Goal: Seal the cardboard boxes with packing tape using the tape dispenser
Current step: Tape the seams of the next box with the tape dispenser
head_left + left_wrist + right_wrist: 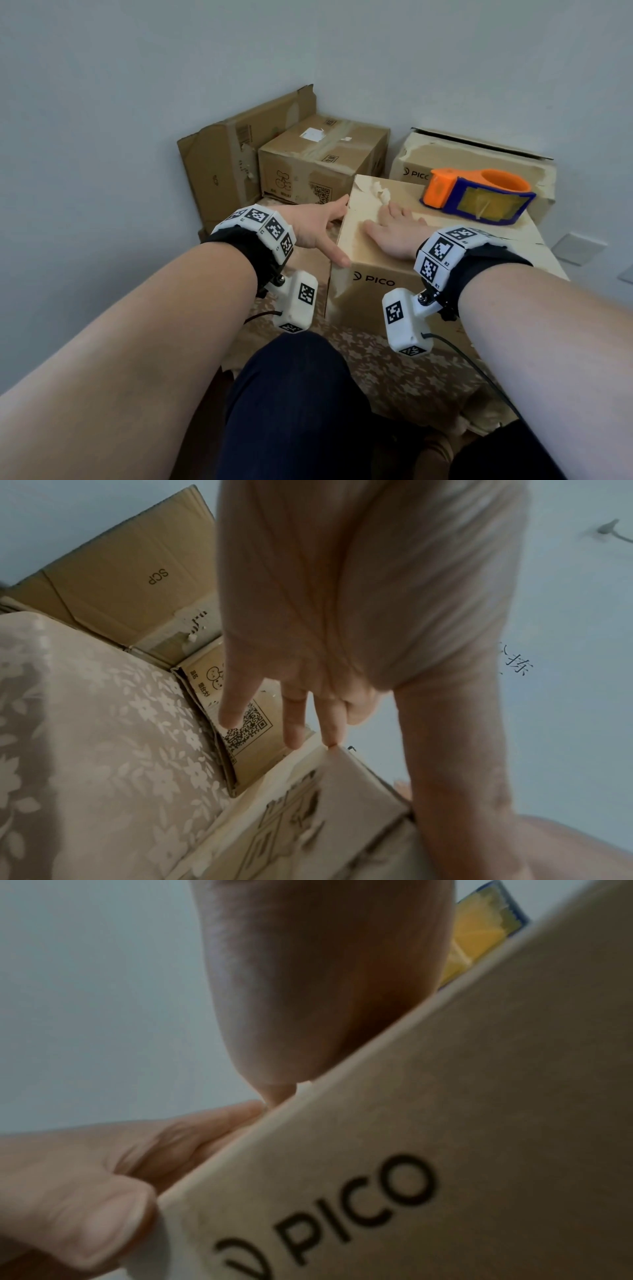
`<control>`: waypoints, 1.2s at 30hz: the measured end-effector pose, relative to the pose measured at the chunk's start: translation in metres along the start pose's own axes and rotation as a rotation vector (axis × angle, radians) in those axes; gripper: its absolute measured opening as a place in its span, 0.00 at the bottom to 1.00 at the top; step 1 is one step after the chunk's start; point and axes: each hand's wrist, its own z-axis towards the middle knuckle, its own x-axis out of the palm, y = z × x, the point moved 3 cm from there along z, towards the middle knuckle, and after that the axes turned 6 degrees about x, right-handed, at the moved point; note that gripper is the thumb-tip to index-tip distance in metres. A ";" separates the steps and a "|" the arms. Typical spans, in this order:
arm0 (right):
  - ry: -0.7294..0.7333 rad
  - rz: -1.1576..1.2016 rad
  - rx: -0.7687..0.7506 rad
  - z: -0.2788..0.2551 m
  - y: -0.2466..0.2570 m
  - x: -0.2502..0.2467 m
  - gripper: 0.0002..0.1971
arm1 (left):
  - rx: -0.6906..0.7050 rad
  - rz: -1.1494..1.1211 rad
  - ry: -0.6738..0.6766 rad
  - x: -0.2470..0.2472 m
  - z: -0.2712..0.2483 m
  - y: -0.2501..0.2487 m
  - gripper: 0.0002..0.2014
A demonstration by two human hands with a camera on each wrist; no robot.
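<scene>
A tan cardboard box marked PICO [373, 284] stands in front of me with its top flaps down. An orange and blue tape dispenser [476, 197] lies on the far right of its top. My left hand [315, 229] lies against the box's left side with straight fingers, the thumb at the near left corner. In the left wrist view the fingertips [330, 738] touch the box's far corner. My right hand [397, 233] rests flat, palm down, on the left part of the top. The right wrist view shows that palm [325, 988] on the box's top edge [411, 1150], with the dispenser [479, 934] behind.
A taped box [322, 154] and a flattened carton [222, 164] stand against the back wall. A second PICO box [472, 154] sits at the back right. A floral cloth [376, 370] covers the surface, and my dark-trousered leg [291, 394] is below.
</scene>
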 end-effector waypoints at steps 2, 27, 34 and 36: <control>0.013 0.002 -0.017 0.001 0.007 -0.001 0.34 | 0.012 -0.018 -0.001 -0.001 0.001 0.001 0.68; 0.215 0.003 -0.159 -0.029 0.018 -0.021 0.28 | -0.145 -0.150 -0.024 -0.001 -0.021 -0.003 0.41; 0.187 -0.128 -0.031 -0.013 0.034 -0.027 0.28 | -0.090 -0.773 -0.245 -0.001 -0.006 0.018 0.26; 0.177 -0.151 0.013 -0.009 0.039 -0.030 0.28 | -0.033 -0.884 -0.230 0.001 0.001 0.019 0.29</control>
